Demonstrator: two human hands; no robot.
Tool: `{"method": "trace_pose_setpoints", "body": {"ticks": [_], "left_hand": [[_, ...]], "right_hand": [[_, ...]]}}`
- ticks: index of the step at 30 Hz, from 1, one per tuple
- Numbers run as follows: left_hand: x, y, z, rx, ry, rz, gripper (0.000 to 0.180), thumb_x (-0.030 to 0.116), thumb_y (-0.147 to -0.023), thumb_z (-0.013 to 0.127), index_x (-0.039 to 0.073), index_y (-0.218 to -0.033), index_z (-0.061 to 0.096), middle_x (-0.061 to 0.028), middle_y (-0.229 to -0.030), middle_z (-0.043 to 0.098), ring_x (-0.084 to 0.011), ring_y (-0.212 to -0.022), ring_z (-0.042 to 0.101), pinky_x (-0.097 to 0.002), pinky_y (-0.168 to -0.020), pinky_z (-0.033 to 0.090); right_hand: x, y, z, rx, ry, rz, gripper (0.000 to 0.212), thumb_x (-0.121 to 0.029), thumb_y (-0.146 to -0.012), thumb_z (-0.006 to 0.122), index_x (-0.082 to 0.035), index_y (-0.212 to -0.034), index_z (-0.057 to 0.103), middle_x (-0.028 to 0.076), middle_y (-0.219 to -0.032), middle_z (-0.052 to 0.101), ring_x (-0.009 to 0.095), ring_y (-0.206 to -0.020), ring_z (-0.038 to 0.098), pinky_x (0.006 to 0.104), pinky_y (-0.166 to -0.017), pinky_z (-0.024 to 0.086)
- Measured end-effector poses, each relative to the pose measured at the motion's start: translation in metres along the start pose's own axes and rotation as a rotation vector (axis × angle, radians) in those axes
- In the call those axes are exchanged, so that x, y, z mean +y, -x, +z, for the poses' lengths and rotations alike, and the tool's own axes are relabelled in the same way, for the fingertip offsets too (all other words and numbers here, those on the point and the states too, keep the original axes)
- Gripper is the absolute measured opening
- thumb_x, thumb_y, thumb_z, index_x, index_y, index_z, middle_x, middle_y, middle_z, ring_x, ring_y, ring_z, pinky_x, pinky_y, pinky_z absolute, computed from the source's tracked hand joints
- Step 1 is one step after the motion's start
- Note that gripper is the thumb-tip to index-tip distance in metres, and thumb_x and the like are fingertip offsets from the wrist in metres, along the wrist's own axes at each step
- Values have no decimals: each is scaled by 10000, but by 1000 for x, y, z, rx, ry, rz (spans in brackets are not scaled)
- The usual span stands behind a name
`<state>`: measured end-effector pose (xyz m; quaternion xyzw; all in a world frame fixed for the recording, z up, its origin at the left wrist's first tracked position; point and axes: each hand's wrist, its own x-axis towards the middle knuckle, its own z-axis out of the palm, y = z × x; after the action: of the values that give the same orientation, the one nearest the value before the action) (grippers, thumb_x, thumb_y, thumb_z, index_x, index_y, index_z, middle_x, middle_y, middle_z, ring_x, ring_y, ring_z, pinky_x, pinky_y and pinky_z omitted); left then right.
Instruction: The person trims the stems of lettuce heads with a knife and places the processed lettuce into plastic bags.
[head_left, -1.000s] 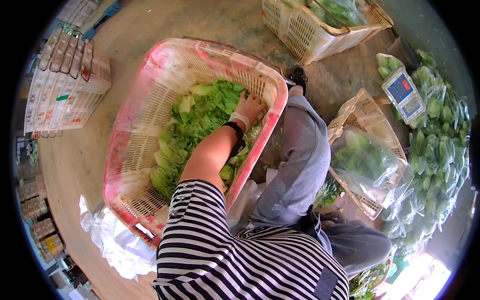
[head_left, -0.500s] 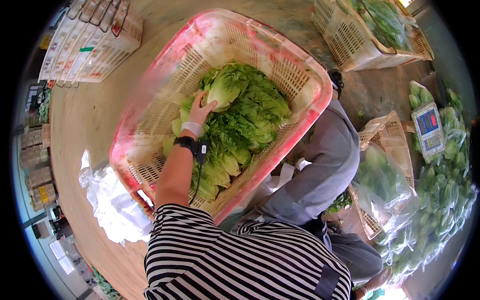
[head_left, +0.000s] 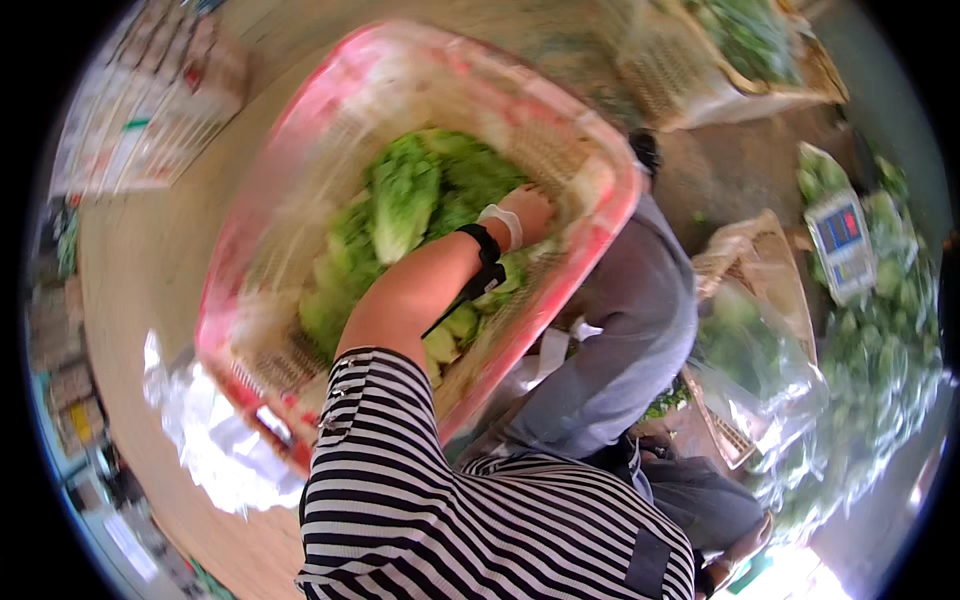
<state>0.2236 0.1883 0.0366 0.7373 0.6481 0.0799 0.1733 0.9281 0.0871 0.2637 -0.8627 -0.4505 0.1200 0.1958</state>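
Note:
My left hand [head_left: 527, 212] is down inside a large pale plastic crate [head_left: 618, 155] with a worn red rim. It lies over the green leafy lettuce [head_left: 470, 165] close to the crate's right wall. Motion smears its fingers, so their grip cannot be told. A dark band and a white cuff circle that wrist. One pale-ribbed head of lettuce [head_left: 405, 195] rests on the pile, left of the hand and apart from it. At the lower right, my right hand [head_left: 745, 545] shows partly beside a grey trouser leg; its fingers are unclear.
White plastic bags [head_left: 235, 430] lie left of the crate. Stacked crates [head_left: 150, 110] stand far left, and another crate [head_left: 670, 85] with greens far right. A smaller crate [head_left: 785, 270] holds bagged greens, near a digital scale [head_left: 842, 245] and many bagged vegetables [head_left: 870, 370].
My left hand has come off the pale lettuce head and moved right across the crate. That head now shows further left and more upright in view. The whole view has shifted slightly.

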Motion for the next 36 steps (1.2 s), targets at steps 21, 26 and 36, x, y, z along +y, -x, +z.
{"method": "trace_pose_setpoints", "body": {"ticks": [21,26,36], "left_hand": [[53,53,-64,-216,-479,18,639,356,-693,684,83,-1228,467,-108,-1145,513,-311,-1083,483,-490,-889,383],[63,39,-96,-466,-565,-95,721,411,-658,760,77,-1231,478,-133,-1168,497,-302,-1126,460,-478,-953,381],[13,124,-85,-151,-338,-181,822,149,-597,800,205,-1334,442,-64,-1323,475,-267,-1243,418,-419,-1054,298]], "right_hand": [[20,-4,1,162,-93,-86,257,-194,-943,491,-24,-1075,633,82,-1051,642,191,-993,562,295,-936,395],[53,-13,-2,115,-167,-81,294,-212,-958,463,-9,-1099,623,93,-1088,634,197,-1019,560,307,-954,390],[66,-19,-5,103,-173,-84,306,-226,-960,455,-18,-1114,618,81,-1117,619,197,-1057,538,307,-980,360]]}}
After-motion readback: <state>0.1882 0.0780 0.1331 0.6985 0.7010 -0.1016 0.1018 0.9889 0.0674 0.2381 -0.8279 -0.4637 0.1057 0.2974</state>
